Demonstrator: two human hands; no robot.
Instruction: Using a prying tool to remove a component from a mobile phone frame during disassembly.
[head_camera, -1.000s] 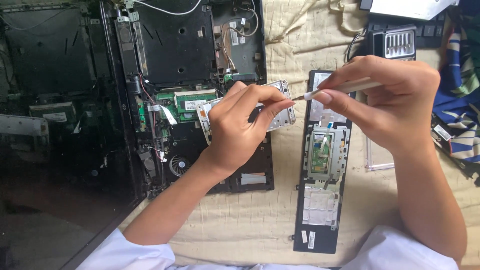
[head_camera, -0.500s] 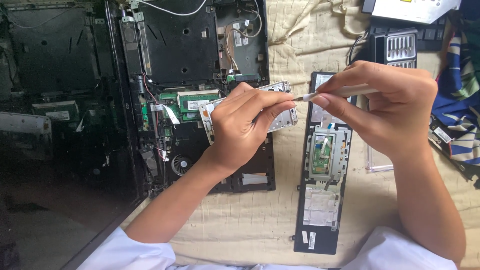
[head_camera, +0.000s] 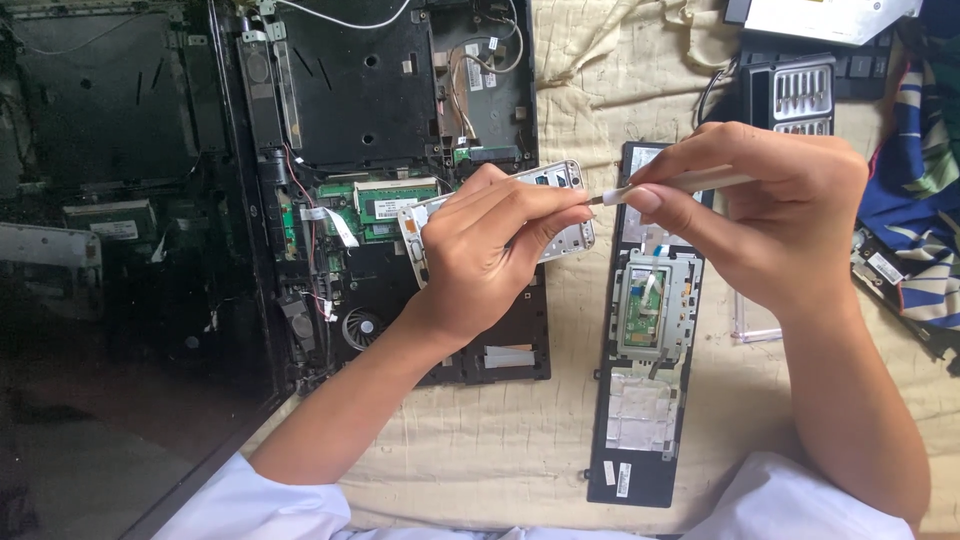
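Leftmost, an opened laptop base (head_camera: 390, 200) with a green circuit board (head_camera: 385, 205) and a small fan (head_camera: 362, 326) was seen lying on a cream cloth (head_camera: 500, 440), and just above its right part a silver metal bracket (head_camera: 560, 205) was gripped by the closed fingers (head_camera: 540, 205) of the left hand (head_camera: 490, 255). Further right, a thin white tool (head_camera: 690, 183) was pinched between the closed fingers (head_camera: 650, 195) of the right hand (head_camera: 770, 215), its dark tip held against the bracket's right end, above a black palm-rest strip (head_camera: 640, 400) laid on the cloth, while a case of screwdriver bits (head_camera: 800, 95) was left near the top right.
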